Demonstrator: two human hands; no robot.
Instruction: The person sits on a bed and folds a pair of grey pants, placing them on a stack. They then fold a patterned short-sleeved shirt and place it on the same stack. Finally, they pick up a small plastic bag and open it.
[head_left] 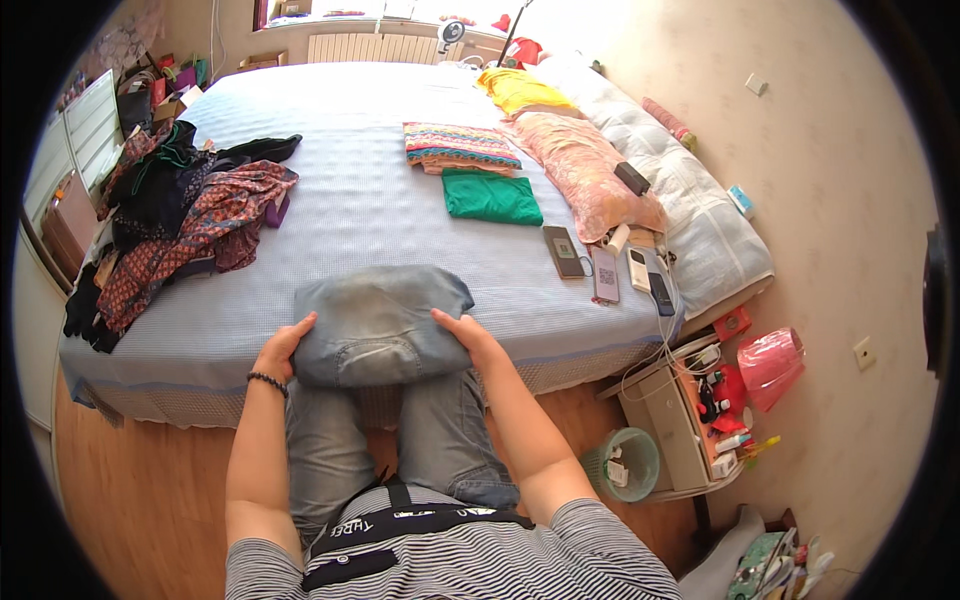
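A folded pair of faded blue jeans (pixel 375 310) lies in front of me at the bed's near edge, over my knees. My left hand (pixel 284 345) is closed on its left side, thumb on top and fingers hidden beneath. On the right side my right hand (pixel 468 335) grips it the same way. Farther off on the bed are a folded green cloth (pixel 492 197) and a folded, multicoloured striped cloth (pixel 460 146). At the left of the bed sits a loose heap of dark and patterned clothes (pixel 205 215).
The bed (pixel 340 160) has a light blue cover. Several phones, among them a dark one (pixel 563 252), lie near a pink pillow (pixel 580 170) at the right. Beside the bed stand a small cabinet (pixel 665 415) and a green waste bin (pixel 632 465). A white cable (pixel 655 350) hangs down there.
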